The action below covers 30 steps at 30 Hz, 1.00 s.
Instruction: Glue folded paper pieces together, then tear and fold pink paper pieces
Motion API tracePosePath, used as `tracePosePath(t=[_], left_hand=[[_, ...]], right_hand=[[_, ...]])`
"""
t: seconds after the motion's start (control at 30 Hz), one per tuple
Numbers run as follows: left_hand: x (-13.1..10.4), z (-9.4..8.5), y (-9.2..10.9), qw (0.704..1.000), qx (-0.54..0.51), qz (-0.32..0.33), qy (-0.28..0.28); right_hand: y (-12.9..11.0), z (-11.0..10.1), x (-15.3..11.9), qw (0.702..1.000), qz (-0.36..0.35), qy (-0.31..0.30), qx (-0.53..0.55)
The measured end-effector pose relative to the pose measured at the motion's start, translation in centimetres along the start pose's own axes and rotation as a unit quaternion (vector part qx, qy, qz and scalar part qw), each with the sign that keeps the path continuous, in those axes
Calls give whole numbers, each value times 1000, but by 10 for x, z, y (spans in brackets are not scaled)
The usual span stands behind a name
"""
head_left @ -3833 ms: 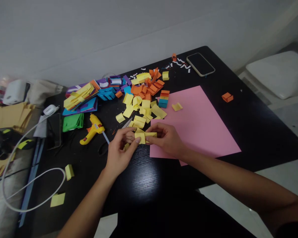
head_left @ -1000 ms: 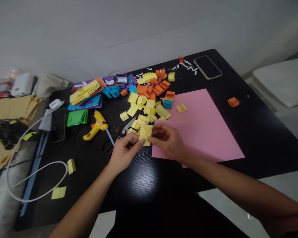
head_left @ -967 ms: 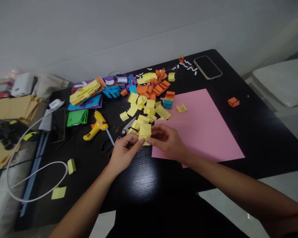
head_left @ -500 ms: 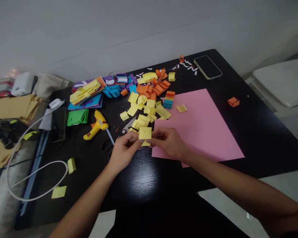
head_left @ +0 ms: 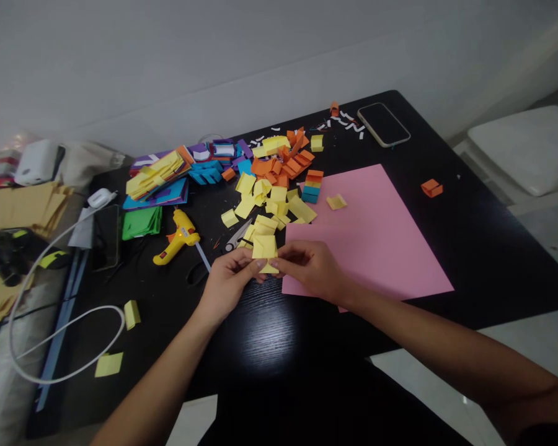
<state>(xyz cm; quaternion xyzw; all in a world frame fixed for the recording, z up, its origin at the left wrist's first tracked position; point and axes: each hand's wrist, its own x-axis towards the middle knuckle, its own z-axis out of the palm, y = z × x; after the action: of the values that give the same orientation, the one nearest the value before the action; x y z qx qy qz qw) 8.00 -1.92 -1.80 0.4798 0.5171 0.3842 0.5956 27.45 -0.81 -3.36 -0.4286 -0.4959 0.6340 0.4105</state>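
Head view shows left fingers [head_left: 251,270] and right fingers [head_left: 288,267] clamped on creased, squarish yellow paper [head_left: 265,246].

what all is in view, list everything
folded paper: one, yellow, held, centre
yellow pieces: many, yellow, mostly beyond it
orange pieces: many, orange, mostly behind those
pink sheets: at least two, pink, right of centre
striped block: one, orange-yellow-blue, their far-left corner
paper stacks: several, mixed, far left
green bundle: one, green, left
glue gun: one, yellow, left
scissors: one, grey-black, near centre
phone: one, dark-screened, far right
white scraps: many, white, far edge
cable: one, white, left
brown papers: several, brown, left
seat: one, white, right
table: one, black, beneath
clutter: uncounted, mixed, left edge
left hand: one, bare, centre
right hand: one, bare, centre
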Motion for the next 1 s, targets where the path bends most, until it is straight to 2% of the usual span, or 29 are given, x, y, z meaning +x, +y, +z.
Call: tracePosePath(t=[0.1, 0.2, 0.33, 0.5, 0.67, 0.8, 1.0], left_hand=[[1, -1, -3, 1000, -20, -10, -2], [2, -3, -8, 999, -38, -26, -12], [2, -4, -10, 998, -53, -37, -19], [1, 0, -2, 995, -87, -52, -17], [1, 2, 1, 989, -133, -56, 2], [0, 3, -1, 992, -116, -27, 31], [-8, 6, 2, 996, 4, 69, 55]], right_hand=[[-2, 1, -3, 998, -43, 11, -51], [-4, 1, -5, 998, -54, 6, -35], [-7, 2, -4, 999, -33, -2, 18], [-8, 2, 0, 993, 13, -43, 111], [-10, -1, 4, 988, 39, -69, 135], [-7, -1, 4, 985, 48, -75, 150], [-1, -1, 5, 979, 52, -75, 184]])
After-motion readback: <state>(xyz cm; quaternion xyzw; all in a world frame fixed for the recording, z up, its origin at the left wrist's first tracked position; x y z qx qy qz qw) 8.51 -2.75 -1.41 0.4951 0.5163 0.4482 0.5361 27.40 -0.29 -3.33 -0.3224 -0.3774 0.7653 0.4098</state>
